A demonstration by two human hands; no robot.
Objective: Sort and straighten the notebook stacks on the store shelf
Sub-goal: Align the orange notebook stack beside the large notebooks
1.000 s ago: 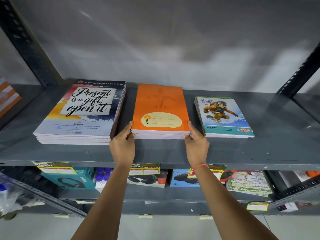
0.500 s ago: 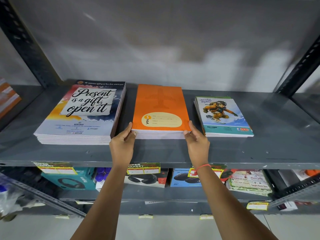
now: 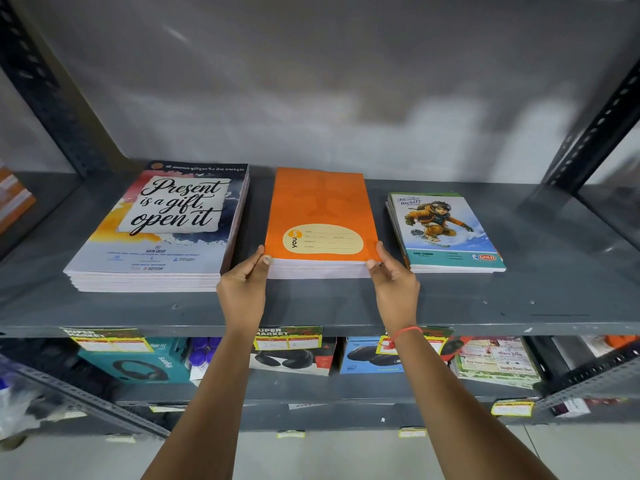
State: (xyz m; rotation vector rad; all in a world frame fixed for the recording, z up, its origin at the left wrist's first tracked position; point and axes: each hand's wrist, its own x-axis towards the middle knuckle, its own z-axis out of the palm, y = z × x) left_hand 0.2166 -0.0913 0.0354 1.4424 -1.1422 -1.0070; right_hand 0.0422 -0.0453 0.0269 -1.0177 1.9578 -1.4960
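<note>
Three notebook stacks lie on the grey metal shelf [image 3: 519,306]. The orange stack [image 3: 320,209] sits in the middle. My left hand [image 3: 242,289] grips its near left corner, thumb on the cover. At the near right corner my right hand [image 3: 394,282] holds it the same way. To the left lies a bigger stack with "Present is a gift, open it" [image 3: 162,223] on top, its lower books slightly stepped. On the right is a smaller stack with a cartoon adventurer cover [image 3: 446,230], its books fanned a little.
Dark perforated uprights stand at the back left [image 3: 52,91] and back right [image 3: 602,123]. A lower shelf holds headphone boxes [image 3: 138,365] and printed packs [image 3: 495,362], with price labels along the edges. Another orange stack [image 3: 14,199] shows at far left.
Both hands stay on the orange stack's near corners. The stack has shifted only slightly; the thumbs sit a bit further onto the cover.
</note>
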